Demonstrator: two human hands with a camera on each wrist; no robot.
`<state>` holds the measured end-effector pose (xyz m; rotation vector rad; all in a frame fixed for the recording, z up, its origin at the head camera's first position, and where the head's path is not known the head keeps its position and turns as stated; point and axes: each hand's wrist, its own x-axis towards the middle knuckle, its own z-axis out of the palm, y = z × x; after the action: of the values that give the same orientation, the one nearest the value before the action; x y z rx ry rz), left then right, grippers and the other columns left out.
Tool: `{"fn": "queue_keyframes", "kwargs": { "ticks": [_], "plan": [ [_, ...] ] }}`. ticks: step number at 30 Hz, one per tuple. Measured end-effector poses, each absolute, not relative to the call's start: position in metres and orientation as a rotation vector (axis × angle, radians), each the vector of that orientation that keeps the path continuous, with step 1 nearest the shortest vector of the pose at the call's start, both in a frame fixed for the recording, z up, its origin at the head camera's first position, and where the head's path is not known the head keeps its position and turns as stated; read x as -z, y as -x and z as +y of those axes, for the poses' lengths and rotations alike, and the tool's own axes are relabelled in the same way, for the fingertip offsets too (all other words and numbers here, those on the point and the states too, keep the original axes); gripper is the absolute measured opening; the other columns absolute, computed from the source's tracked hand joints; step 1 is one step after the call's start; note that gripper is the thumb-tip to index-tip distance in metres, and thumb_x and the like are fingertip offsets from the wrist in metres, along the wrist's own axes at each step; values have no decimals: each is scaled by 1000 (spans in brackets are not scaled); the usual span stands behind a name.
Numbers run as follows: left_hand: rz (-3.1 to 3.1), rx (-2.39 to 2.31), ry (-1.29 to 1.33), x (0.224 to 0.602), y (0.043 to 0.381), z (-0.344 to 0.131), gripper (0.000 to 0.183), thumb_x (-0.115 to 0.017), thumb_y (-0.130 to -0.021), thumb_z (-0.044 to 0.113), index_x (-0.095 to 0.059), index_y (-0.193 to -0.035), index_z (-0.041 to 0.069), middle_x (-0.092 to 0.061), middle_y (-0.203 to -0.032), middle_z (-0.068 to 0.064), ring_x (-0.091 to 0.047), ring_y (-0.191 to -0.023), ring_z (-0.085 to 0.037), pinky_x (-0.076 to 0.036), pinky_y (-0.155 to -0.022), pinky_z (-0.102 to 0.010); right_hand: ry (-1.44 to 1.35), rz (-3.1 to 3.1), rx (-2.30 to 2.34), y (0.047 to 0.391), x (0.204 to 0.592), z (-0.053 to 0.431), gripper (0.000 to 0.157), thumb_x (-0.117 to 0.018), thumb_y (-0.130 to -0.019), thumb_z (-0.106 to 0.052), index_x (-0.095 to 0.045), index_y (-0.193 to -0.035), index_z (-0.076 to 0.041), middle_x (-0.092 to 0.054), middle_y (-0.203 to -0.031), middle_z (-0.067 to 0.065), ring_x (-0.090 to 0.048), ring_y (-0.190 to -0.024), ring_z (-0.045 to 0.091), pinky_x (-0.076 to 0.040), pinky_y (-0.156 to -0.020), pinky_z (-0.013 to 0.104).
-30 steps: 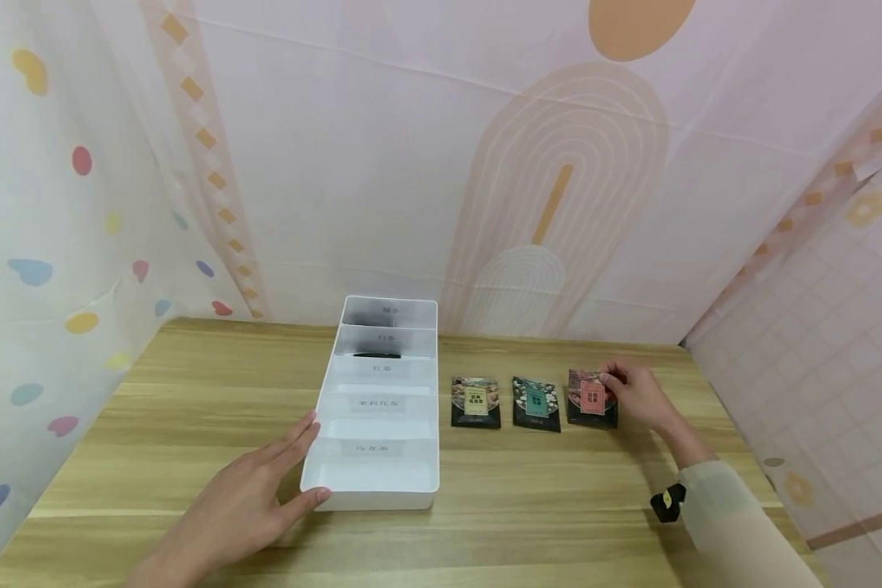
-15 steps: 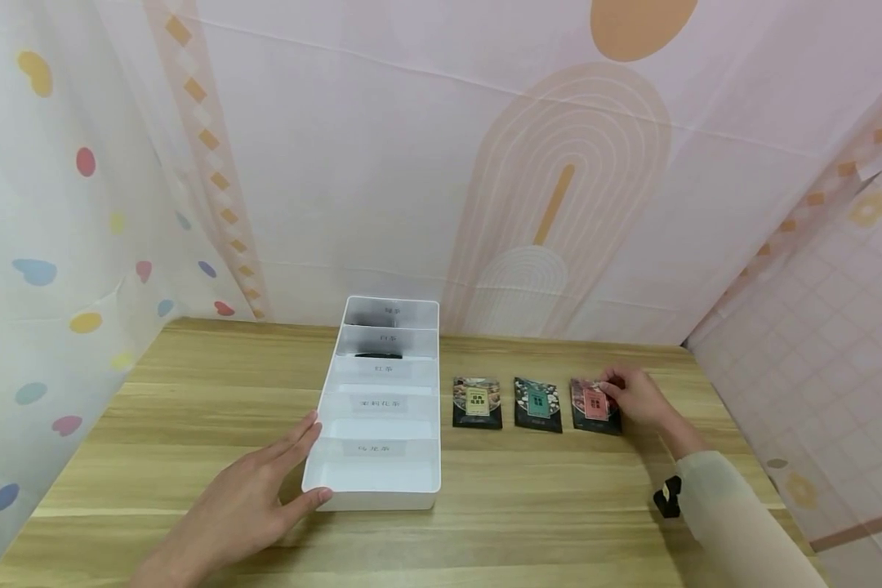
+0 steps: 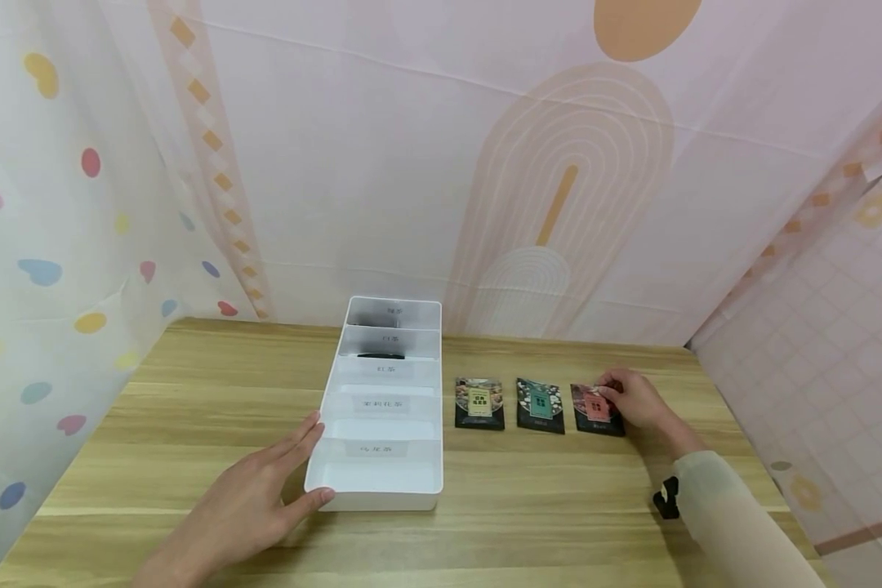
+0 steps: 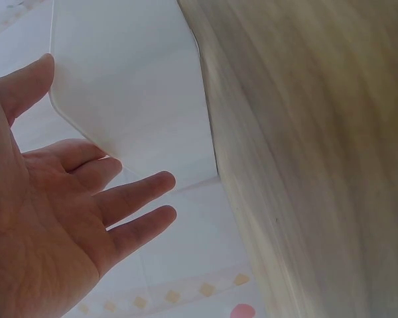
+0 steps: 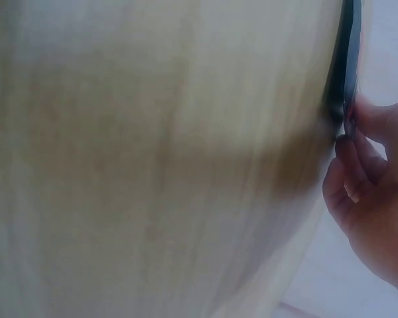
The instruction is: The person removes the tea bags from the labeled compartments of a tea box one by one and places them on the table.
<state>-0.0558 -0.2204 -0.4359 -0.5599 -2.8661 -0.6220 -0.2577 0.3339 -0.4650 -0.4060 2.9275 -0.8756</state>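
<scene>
Right hand (image 3: pixel 635 398) is pinching the black, shiny rectangular foil-look packet with a pinkish-red label (image 3: pixel 594 408), thumb on one face and curled fingers on the other. It's got it by the upper right corner, at the right end of a row of three. Can't really tell if the whole packet is off the tabletop (image 3: pixel 529 514) or not.

Left hand (image 3: pixel 253 490) isn't grabbing anything: fingers pretty straight and spread, thumb and a couple of fingertips just touching the rim of the long white plastic box with five compartments (image 3: pixel 375 501). Ring finger and pinky stick out free in the left wrist view. Box is smooth with rounded corners and printed labels inside, something dark showing in the two far compartments.

Between the box and the pinched one lie a black packet with a yellow label (image 3: pixel 479 403) and a black packet with a green label (image 3: pixel 540 406), both flat, on streaky pale wood grain
</scene>
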Motion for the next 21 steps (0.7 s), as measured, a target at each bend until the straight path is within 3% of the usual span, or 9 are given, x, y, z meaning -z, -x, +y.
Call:
{"fn": "queue_keyframes", "kwargs": {
  "ticks": [11, 21],
  "plan": [
    [-2860, 620, 562, 436, 56, -220, 82, -74, -95, 51, -49, -155, 1, -44, -163, -10, -63, -128, -38, -54, -98, -56, 387, 2919, 862, 256, 462, 335, 13, -60, -105, -1, -71, -109, 4, -68, -96, 12, -59, -80, 20, -51, -71, 38],
    [-2850, 612, 563, 435, 55, -219, 81, -74, -95, 50, -50, -153, -1, -45, -162, -11, -63, -128, -38, -54, -98, -55, 520, 2957, 902, 250, 442, 335, 18, -59, -104, 2, -68, -118, 10, -69, -108, 22, -65, -90, 29, -54, -70, 36]
  ]
}}
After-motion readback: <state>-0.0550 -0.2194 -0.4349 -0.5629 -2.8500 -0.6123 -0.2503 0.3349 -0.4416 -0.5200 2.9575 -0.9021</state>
